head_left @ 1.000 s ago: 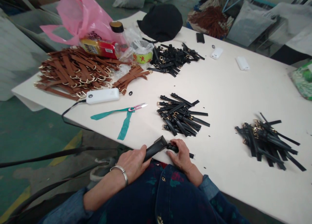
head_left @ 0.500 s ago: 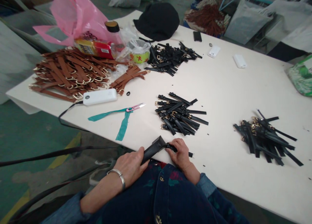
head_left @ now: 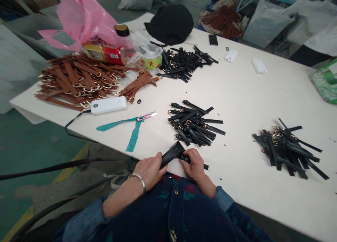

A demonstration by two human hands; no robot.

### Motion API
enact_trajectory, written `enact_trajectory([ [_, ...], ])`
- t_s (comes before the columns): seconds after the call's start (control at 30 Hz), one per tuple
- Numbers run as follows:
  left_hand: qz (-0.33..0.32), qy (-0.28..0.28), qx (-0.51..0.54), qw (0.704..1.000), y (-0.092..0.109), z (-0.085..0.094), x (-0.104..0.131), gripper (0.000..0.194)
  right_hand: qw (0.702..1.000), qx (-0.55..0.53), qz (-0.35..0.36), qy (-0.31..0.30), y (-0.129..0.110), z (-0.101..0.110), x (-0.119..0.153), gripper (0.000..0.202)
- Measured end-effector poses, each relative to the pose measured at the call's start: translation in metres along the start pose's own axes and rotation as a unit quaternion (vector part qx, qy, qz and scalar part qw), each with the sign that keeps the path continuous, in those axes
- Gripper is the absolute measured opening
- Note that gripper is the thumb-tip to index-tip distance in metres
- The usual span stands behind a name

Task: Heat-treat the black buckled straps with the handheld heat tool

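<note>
My left hand (head_left: 150, 170), with a silver bangle on its wrist, is wrapped round a flat black tool (head_left: 171, 154) that slants up to the right. Close beside it, my right hand (head_left: 195, 164) pinches a short black strap (head_left: 205, 167) at the table's front edge. The tool's wide end lies over the strap's left end and partly hides it. Beyond my hands is a pile of black buckled straps (head_left: 195, 122). Another black strap pile (head_left: 288, 149) lies to the right.
Pink thread snips (head_left: 146, 116) with teal ribbon lie left on the white table (head_left: 244, 105). Behind are a white power bank (head_left: 109, 105), brown straps (head_left: 76, 77), more black straps (head_left: 181, 61), a pink bag (head_left: 84, 20), a bottle (head_left: 122, 34) and a black cap (head_left: 171, 23).
My left hand has moved up and to the right with the black tool, whose wide end now covers the strap's left end. My right hand has hardly moved.
</note>
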State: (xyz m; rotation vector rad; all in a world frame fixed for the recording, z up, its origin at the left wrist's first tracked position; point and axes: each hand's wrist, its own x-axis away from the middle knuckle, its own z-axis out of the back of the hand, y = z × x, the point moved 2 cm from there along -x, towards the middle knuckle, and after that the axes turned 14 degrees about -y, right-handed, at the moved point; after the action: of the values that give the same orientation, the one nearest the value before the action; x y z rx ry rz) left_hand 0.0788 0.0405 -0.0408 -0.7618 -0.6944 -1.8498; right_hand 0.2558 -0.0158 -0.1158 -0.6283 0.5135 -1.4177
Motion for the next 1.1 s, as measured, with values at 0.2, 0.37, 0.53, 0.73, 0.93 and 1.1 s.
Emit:
enact_trajectory([
  [0.2, -0.002, -0.001, -0.015, 1.000, -0.017, -0.006, 0.014, 0.037, 1.000, 0.008, -0.003, -0.007, -0.001, 0.001, 0.000, 0.016],
  [0.37, -0.021, -0.020, -0.015, 0.999, -0.021, -0.013, 0.021, 0.036, 1.000, 0.010, -0.008, -0.011, -0.001, 0.001, -0.001, 0.016],
  [0.53, -0.004, -0.010, -0.001, 1.000, -0.011, -0.013, 0.009, 0.037, 1.000, -0.002, -0.016, -0.007, 0.002, -0.002, -0.001, 0.016],
  [0.73, 0.014, 0.004, 0.008, 1.000, -0.006, -0.005, 0.006, 0.038, 1.000, 0.003, -0.011, 0.001, 0.001, -0.002, 0.000, 0.017],
  [0.93, 0.011, -0.030, 0.009, 0.999, -0.020, -0.008, 0.024, 0.036, 1.000, 0.011, -0.012, -0.003, -0.002, 0.001, 0.000, 0.016],
  [1.1, -0.010, -0.050, 0.008, 0.999, -0.020, -0.013, 0.027, 0.034, 1.000, 0.002, -0.007, -0.001, -0.002, 0.001, -0.001, 0.015],
])
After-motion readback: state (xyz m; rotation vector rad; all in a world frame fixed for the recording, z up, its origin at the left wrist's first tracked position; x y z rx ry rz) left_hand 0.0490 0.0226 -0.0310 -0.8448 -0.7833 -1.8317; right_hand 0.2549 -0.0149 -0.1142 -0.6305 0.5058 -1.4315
